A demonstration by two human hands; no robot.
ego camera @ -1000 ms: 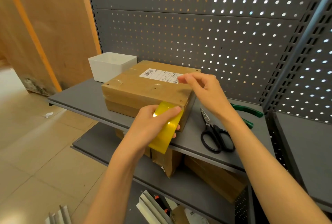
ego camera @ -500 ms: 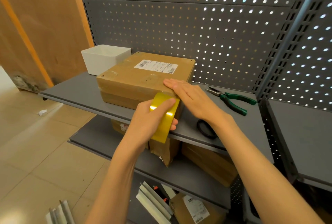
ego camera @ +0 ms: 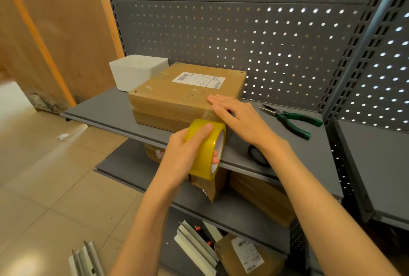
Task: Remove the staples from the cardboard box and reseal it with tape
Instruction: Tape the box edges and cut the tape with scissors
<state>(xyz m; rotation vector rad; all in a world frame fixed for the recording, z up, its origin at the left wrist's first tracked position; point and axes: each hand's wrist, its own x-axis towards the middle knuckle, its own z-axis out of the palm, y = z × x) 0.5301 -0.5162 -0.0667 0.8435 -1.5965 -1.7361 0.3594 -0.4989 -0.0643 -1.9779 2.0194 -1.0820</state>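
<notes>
At box (ego camera: pixel 177 96) corner: left hand (ego camera: pixel 179 154) grips tape roll (ego camera: pixel 204 149); core faces right

The white label (ego camera: pixel 198 79) on the cardboard box (ego camera: pixel 177 96) carries barcodes (print too small to read).

— Where's the cardboard box (ego camera: pixel 177 96)?

— Flat on the grey shelf, closed, with a white shipping label (ego camera: pixel 199 79) on top near the back. Clear tape glints across its top and down the near right corner.

— And the tape?

— A yellowish roll of tape (ego camera: pixel 207 149), standing on edge at the box's near right corner, its white core facing right.
</notes>
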